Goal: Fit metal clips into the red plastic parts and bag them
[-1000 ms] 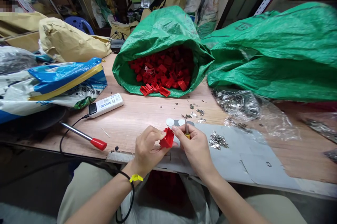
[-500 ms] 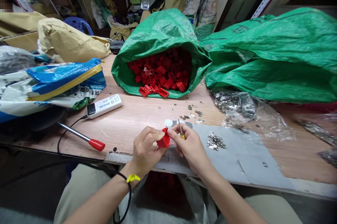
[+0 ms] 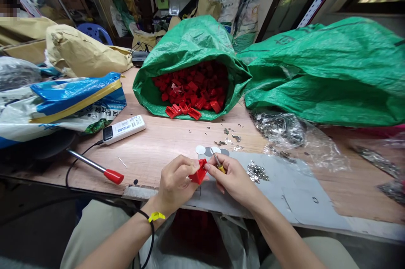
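My left hand is closed round a small red plastic housing, tilted above the front edge of the table. In my right hand is a small screwdriver with a yellow handle, its metal shaft pointing up and to the left. My right thumb and fingertips meet the housing's right side; whether they also pinch a small metal piece is too small to tell. Just right of that hand, a pile of small metal clips lies on a grey sheet.
A green woven bag lies with its mouth towards me, full of red housings. Another green bag and a clear bag of metal parts lie right. A white device and a red-tipped lever are left.
The view has shifted slightly. My right fingertips remain against the red housing, and the screwdriver now leans further left. My left hand still grips the housing, turned a little.
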The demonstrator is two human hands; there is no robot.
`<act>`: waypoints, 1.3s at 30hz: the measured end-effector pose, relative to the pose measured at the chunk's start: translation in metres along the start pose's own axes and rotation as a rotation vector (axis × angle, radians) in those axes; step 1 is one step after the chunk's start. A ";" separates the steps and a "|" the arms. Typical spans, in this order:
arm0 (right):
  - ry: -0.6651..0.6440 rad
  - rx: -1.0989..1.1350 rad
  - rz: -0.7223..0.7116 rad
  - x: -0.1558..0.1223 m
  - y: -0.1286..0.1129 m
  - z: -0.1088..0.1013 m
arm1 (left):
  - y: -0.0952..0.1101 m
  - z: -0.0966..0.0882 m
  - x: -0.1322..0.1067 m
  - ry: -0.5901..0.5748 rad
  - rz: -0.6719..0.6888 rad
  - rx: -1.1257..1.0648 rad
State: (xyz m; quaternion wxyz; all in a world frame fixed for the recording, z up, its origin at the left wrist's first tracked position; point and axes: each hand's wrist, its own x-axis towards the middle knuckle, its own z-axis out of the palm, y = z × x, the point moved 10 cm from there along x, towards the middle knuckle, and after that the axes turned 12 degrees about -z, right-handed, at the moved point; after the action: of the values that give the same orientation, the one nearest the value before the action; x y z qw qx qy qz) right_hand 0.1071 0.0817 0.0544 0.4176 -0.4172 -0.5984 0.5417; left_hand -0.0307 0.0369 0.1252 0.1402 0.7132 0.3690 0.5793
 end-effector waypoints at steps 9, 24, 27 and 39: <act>-0.010 0.311 0.069 -0.004 0.006 0.016 | 0.006 -0.011 0.003 0.029 -0.017 -0.069; -0.097 0.890 0.371 -0.030 0.020 0.064 | -0.012 -0.016 0.006 -0.084 -0.283 -0.438; -0.057 0.664 0.306 -0.026 0.017 0.050 | -0.027 -0.009 0.002 -0.072 -0.403 -0.462; -0.081 -0.910 -0.089 -0.020 -0.023 -0.068 | -0.051 0.046 -0.025 -0.439 -0.648 -0.104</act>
State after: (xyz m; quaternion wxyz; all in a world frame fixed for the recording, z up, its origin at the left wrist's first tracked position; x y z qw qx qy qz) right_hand 0.1766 0.0812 0.0807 0.1910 -0.5107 -0.8085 0.2212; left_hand -0.0080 0.0650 0.0614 0.4274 0.6585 0.5063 0.3568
